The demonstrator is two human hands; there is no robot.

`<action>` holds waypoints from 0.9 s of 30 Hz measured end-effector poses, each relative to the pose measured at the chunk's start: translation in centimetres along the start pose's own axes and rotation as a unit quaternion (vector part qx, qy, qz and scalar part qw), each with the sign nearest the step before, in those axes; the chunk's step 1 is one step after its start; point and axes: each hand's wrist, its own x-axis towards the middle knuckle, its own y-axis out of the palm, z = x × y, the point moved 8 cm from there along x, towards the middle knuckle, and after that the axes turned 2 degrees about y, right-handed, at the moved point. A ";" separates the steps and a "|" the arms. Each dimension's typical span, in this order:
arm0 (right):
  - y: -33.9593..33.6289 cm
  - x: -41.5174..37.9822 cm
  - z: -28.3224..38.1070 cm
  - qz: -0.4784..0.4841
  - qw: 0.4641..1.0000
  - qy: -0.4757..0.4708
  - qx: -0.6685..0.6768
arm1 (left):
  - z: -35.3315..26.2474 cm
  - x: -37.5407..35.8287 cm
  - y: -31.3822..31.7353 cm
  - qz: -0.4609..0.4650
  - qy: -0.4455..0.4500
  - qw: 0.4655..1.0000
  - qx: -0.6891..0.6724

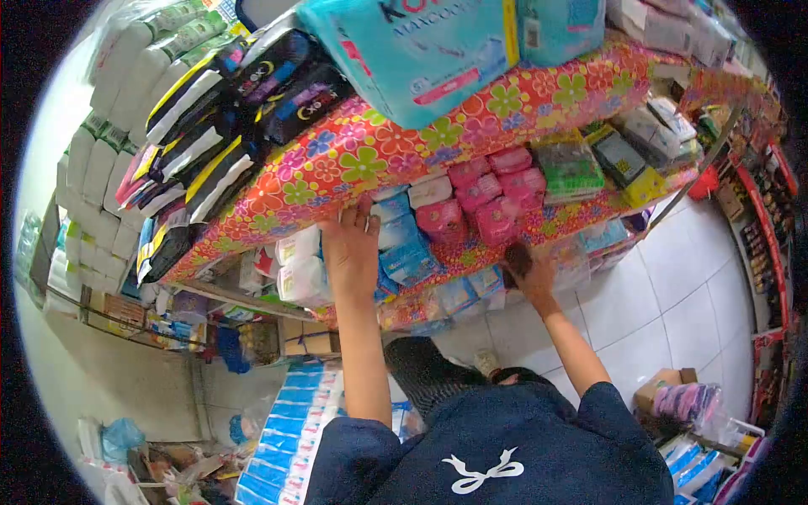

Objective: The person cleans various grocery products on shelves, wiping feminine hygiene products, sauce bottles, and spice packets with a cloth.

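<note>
Flower-print shelving (362,160) fills the area ahead of both hands, two levels, tiled floor (699,295) beyond to the right. Big turquoise MAXCOOL pack (421,50) on the upper level, above and between the hands; black packs (311,109) up and left of it. Lower level: pink packs (501,219) just above the right hand, blue packs (410,263) between the hands, white packs (299,278) beside the left wrist.

Left hand (349,244): open, fingers extended up by the upper shelf's edge, no hold visible. Can't tell if the fingertips touch. Right hand (536,276): partly closed on a dark oval item (518,259), held at the lower shelf's front edge. Could be a brush, can't confirm.

Step in hand, my read: work at the lower shelf's front, item in right. Any further reach calls for clearance under the upper edge and a steady right grip.
</note>
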 end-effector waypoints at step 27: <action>3.8 -2.2 3.4 0.244 0.916 0.205 0.242 | -1.7 -1.9 0.5 -0.107 0.163 0.980 0.035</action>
